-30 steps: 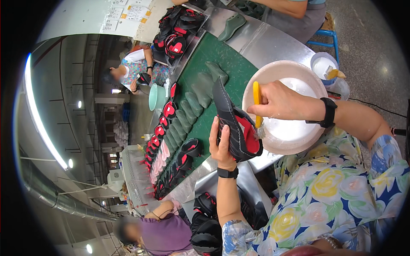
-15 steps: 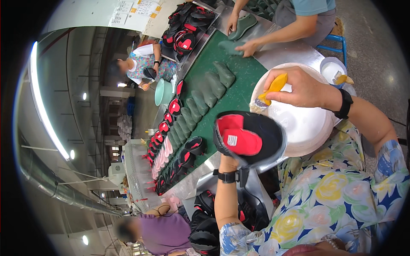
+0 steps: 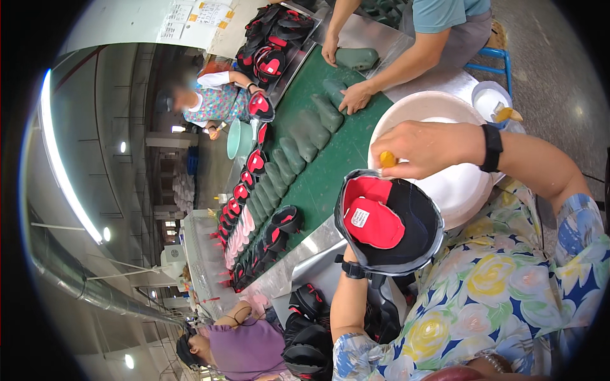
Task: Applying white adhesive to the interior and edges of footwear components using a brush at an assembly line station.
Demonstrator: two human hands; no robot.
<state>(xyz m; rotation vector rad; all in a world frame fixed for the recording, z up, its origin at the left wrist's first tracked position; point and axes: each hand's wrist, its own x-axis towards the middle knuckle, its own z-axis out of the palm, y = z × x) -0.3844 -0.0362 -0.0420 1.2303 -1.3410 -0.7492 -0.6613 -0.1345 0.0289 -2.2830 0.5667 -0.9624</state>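
The shoe upper (image 3: 389, 223) mostly hides my left hand (image 3: 348, 254) beneath, so I can't tell its grip; the opening faces me, long axis foreshortened. My right hand (image 3: 422, 149), gripping a brush (image 3: 387, 159), partly covers the basin (image 3: 413, 105); green tabletop (image 3: 323, 187) and metal edge (image 3: 309, 246) lie left of both.

Right hand (image 3: 426, 149) pinches the yellow brush (image 3: 387, 159) right at the black-and-red shoe upper (image 3: 391, 219), pale basin (image 3: 422, 105) beside, green forms (image 3: 305, 146) lining the worktop (image 3: 311, 184)!
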